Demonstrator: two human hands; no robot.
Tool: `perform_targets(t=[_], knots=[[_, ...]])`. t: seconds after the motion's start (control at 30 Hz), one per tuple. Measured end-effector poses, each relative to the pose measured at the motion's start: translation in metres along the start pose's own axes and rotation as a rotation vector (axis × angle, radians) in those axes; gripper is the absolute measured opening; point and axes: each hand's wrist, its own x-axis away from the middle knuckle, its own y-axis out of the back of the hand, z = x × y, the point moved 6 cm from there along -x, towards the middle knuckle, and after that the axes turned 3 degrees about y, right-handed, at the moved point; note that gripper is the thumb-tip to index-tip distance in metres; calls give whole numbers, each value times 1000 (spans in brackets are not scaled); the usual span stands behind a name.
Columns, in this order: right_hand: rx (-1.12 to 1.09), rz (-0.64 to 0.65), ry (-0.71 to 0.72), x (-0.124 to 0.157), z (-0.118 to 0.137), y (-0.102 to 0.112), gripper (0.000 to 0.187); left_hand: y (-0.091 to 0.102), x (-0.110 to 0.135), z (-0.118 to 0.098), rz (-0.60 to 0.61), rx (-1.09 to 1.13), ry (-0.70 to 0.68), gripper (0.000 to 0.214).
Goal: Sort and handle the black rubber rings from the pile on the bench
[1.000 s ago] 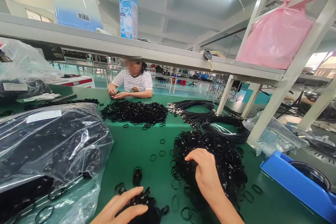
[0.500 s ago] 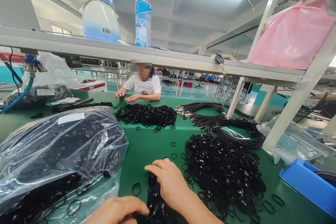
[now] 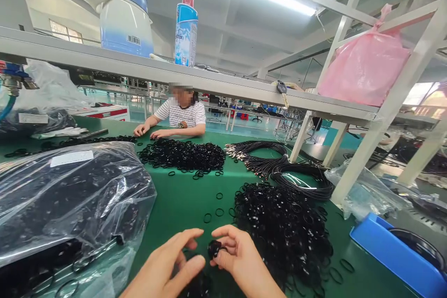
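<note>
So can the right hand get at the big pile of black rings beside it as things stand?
Probably yes. The pile of black rings lies close beside the right hand, with nothing between them. But its fingers are pinching a small bunch of rings, so they are not free.

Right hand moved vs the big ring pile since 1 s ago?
Yes. The right hand has come off the big ring pile and now sits left of it, beside the left hand, pinching a small clump of rings.
</note>
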Motion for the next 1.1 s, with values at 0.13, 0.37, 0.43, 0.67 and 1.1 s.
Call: perform_targets(t=[0.13, 0.37, 0.43, 0.67, 1.1], knots=[[-31, -78, -2, 14, 7, 22, 11, -53, -23, -10, 190, 225, 29, 31], [-137, -148, -19, 32, -2, 68, 26, -100, -48, -14, 246, 687, 127, 36], [-143, -165, -20, 35, -4, 75, 25, -106, -50, -16, 243, 773, 147, 38], [-137, -225, -36, 39, -5, 82, 15, -109, -48, -12, 171, 728, 196, 39], [481, -279, 328, 48, 30, 74, 42, -111, -46, -2, 275, 838, 125, 44]])
